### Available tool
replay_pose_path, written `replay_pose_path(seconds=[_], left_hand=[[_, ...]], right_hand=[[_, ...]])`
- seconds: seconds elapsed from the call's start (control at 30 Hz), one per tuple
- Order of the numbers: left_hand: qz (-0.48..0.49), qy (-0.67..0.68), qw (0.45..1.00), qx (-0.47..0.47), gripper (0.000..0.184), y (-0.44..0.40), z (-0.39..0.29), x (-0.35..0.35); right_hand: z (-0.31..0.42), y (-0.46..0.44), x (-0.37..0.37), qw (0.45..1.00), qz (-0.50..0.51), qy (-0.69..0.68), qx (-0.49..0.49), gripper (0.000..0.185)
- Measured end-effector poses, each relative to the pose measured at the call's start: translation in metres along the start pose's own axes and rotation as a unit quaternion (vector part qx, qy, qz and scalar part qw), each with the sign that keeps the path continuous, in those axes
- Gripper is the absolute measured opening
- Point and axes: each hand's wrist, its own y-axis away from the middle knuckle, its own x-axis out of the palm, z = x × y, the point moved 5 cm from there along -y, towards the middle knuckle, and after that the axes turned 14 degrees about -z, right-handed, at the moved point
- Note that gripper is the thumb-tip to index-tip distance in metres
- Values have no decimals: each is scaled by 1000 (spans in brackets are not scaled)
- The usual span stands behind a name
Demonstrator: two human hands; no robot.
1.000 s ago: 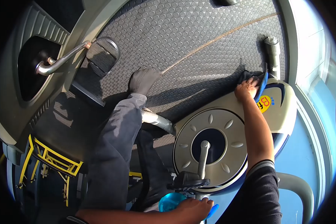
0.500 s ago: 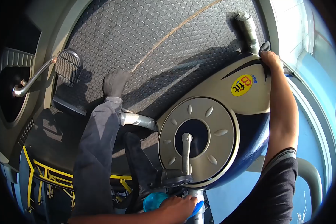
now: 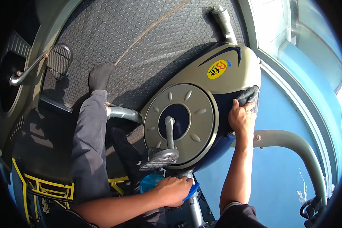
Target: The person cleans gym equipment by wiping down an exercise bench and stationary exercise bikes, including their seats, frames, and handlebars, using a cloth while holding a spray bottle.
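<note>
A dark grey cloth [image 3: 249,98] lies under the fingers of my right hand [image 3: 242,116], pressed on the dark blue part of the exercise bike's housing [image 3: 231,72], below the yellow "B fit" sticker [image 3: 217,69]. Lower down, my left hand [image 3: 174,191] is wrapped round a blue spray bottle [image 3: 150,183], its blue top [image 3: 193,190] showing past the fingers. That hand is beside the bike's metal post [image 3: 195,212], under the pedal [image 3: 159,159]. The round silver disc [image 3: 199,129] with its crank faces me.
Studded black matting [image 3: 140,22] spreads behind the bike. Another machine's pedal [image 3: 59,61] is at the upper left, and yellow metal frames [image 3: 49,186] stand lower left. A curved grey tube [image 3: 300,146] runs at the right, over the blue floor [image 3: 269,178].
My right hand has moved with the cloth from the housing's upper edge down its right side to the blue part. The view has shifted, so the bike appears further left.
</note>
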Motion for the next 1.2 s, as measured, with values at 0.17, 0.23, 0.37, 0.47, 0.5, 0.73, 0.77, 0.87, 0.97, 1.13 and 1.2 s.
replay_pose_path(seconds=[0.17, 0.23, 0.37, 0.47, 0.5, 0.73, 0.77, 0.87, 0.97, 1.13, 1.2], left_hand=[[-71, 8, 997, 4, 31, 10, 8, -1], [-90, 20, 996, 18, 27, 16, 12, -3], [-94, 11, 996, -7, 28, 22, 25, 7], [-83, 26, 996, -8, 36, 27, 28, 6], [-57, 20, 998, 0, 39, 28, 29, 7], [-70, 9, 997, -25, 31, 38, 38, 10], [-74, 9, 997, -29, 31, 38, 41, 13], [-85, 31, 995, -39, 30, 41, 47, 21], [-56, -16, 997, -45, 30, 44, 48, 22], [-14, -24, 997, -77, 31, 41, 55, 34], [3, -27, 997, -72, 32, 40, 53, 35]], right_hand=[[73, 41, 15, 949, -101, 127, -269, 63], [107, 25, 59, 924, -31, 32, -381, 54], [145, 68, 114, 769, 190, 124, -598, 48], [144, 78, 99, 776, 199, 122, -586, 46], [145, 62, 92, 820, 181, 100, -533, 47], [209, 33, 147, 833, 78, 135, -531, 53], [217, 56, 171, 772, 143, 117, -608, 51], [222, 145, 198, 603, 289, 149, -729, 50], [232, 136, 217, 639, 259, 123, -714, 50], [199, 40, 148, 823, 108, 125, -544, 53], [151, 43, 104, 837, 40, 120, -533, 55]])
